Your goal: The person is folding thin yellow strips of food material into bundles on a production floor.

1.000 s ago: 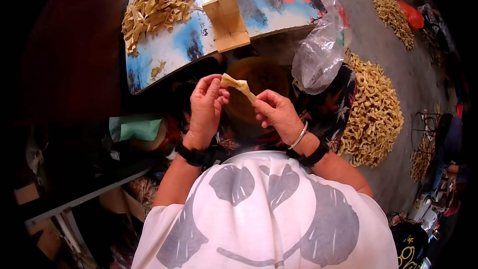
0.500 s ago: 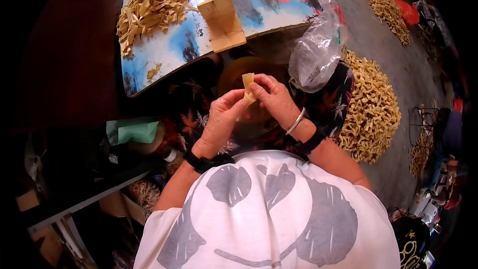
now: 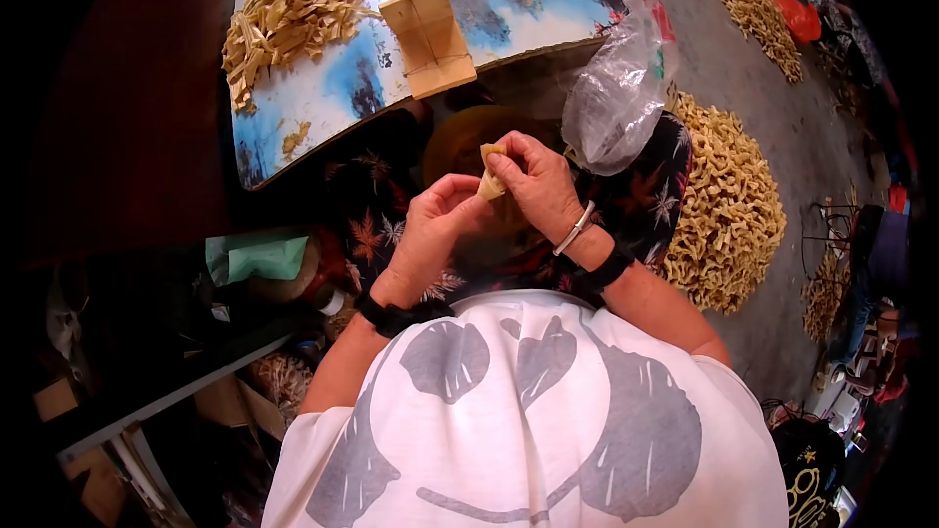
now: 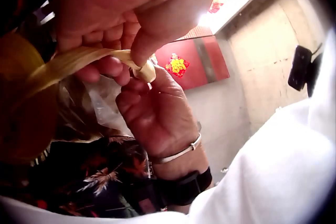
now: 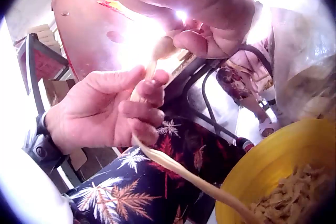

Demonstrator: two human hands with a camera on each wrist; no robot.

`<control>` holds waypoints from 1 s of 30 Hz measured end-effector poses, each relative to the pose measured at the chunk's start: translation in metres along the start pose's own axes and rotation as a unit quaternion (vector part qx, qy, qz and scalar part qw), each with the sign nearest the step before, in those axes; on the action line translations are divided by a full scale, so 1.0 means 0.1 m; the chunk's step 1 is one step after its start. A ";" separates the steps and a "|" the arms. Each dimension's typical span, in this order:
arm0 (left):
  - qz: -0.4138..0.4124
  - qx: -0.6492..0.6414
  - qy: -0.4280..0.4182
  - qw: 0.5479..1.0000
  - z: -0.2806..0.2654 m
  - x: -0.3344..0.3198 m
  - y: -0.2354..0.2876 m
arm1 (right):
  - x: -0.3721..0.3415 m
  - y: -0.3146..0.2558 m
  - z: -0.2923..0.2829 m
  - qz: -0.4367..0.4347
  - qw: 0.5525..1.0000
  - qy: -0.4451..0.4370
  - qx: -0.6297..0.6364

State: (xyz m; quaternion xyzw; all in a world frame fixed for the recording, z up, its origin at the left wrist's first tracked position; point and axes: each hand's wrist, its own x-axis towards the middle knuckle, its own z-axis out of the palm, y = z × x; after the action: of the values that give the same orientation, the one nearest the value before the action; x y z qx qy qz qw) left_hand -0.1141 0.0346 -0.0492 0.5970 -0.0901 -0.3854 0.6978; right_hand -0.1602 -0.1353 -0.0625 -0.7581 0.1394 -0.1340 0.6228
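Note:
In front of the shirt, both hands work on a pale yellow flat strip point(image 3: 492, 184). Thumb and fingers of the left hand point(image 3: 430, 230) pinch its lower part. The right hand point(image 3: 540, 186) grips the upper end close by, thumb on top. From the left wrist, the strip point(image 4: 79, 62) wraps into a small roll at the meeting fingertips and its long tail runs off left. In the right wrist view, that tail point(image 5: 184, 174) hangs from beneath the left hand point(image 5: 100, 109) in front of a yellow basin point(image 5: 231, 182) holding several pale pieces.
A painted table point(image 3: 333, 103) bears a heap of yellow strips point(image 3: 293, 15) and an angled wooden stand point(image 3: 428, 39). Clear plastic film point(image 3: 616, 108) hangs at its right corner. On the floor lie a large pile of small knotted pieces point(image 3: 726, 210) and a farther pile point(image 3: 758, 24).
The strip was stretched between the hands, with a thick bend near its middle. The hands then drew together, the strip's end pointing up; now the right fingers cover more of that end.

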 end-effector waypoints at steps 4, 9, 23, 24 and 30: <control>0.009 0.079 0.021 0.997 -0.01 -0.05 0.04 | 0.03 -0.04 -0.05 0.031 0.995 -0.053 0.074; 0.010 0.095 0.036 0.995 0.03 -0.07 0.07 | -0.06 0.00 0.02 0.059 0.969 -0.120 0.207; 0.045 0.158 0.043 0.986 -0.02 -0.13 0.27 | 0.11 -0.12 0.00 0.159 0.940 -0.058 0.296; 0.063 0.176 0.042 0.981 -0.04 -0.08 0.34 | 0.17 -0.16 -0.02 0.156 0.939 -0.058 0.301; 0.176 0.380 0.081 0.905 -0.30 0.47 0.98 | 0.87 -0.47 -0.13 0.011 0.984 -0.046 0.171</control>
State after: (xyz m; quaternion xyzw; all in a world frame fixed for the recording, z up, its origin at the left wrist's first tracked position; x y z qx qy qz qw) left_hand -0.0223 0.0259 0.0152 0.8202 -0.2767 -0.1436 0.4796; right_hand -0.0821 -0.1713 -0.0117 -0.6445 0.0940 -0.1142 0.7502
